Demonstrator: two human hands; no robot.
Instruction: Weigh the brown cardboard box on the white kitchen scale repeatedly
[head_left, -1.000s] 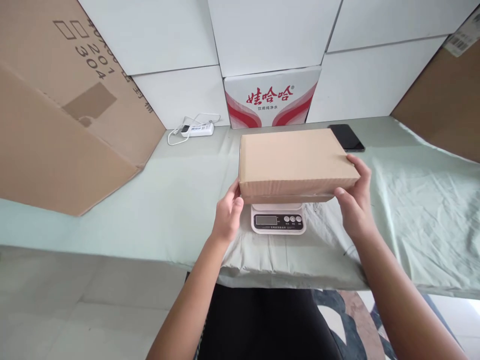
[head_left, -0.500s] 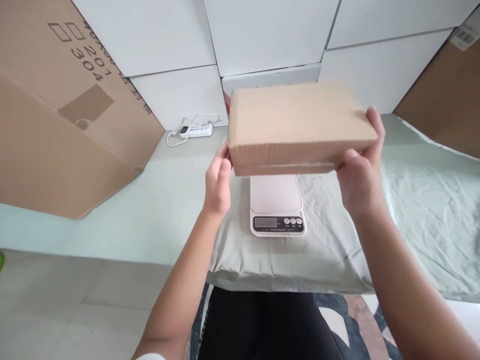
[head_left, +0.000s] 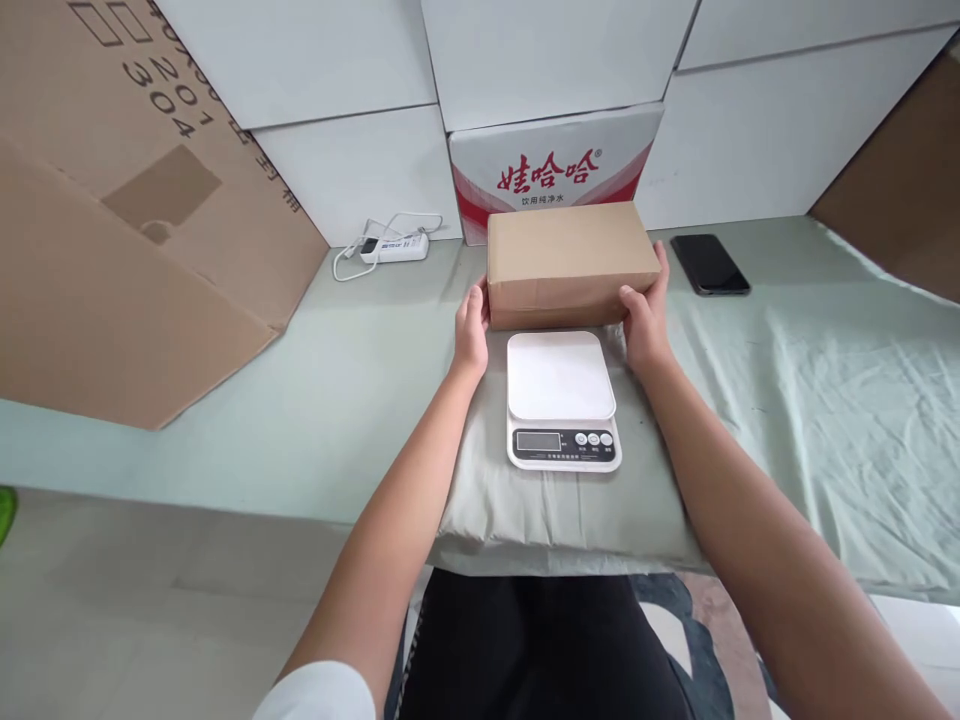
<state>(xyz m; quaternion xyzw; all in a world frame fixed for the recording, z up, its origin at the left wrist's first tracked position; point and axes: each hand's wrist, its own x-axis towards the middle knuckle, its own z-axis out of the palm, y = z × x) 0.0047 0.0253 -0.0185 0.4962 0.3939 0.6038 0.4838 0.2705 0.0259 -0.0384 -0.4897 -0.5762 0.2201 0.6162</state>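
I have both hands clamped on the plain brown rectangular cardboard box (head_left: 570,262), my left hand (head_left: 472,333) pressed to its left end and my right hand (head_left: 645,322) to its right end. The box sits on the pale green cloth-covered surface (head_left: 337,400), just behind the white digital kitchen scale (head_left: 561,398) and in front of the white carton with red lettering (head_left: 551,165). A black phone (head_left: 709,264) lies to the right of the box.
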